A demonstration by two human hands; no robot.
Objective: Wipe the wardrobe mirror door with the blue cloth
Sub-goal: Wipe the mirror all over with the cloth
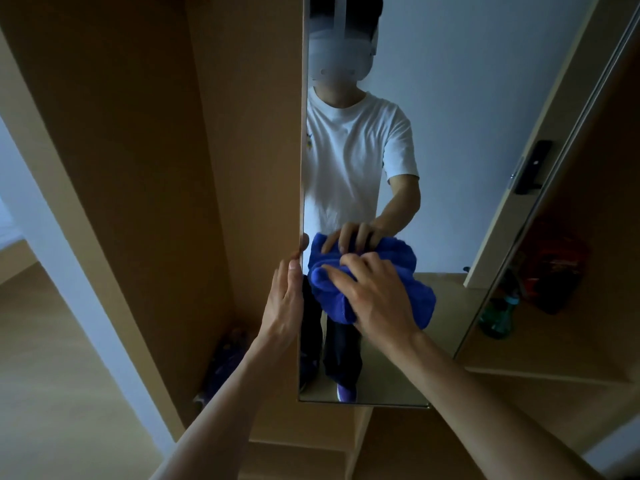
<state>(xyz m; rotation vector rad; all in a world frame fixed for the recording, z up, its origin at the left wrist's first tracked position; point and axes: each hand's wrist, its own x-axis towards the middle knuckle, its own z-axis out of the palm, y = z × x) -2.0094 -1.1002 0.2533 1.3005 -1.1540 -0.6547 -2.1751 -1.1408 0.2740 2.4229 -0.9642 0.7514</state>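
While the left hand, fingers straight, steadies the mirror door, the right hand clutches the blue cloth against it, mid-wipe; the next move likely calls for sweeping upward.

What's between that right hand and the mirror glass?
The bunched blue cloth. In the head view, the right hand grips it and presses it against the mirror door.

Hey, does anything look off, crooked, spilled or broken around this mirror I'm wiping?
Nothing stands out. The mirror door looks whole, with no crack or spill visible. The right hand holds the bunched blue cloth against the glass, and the left hand rests on its left edge.
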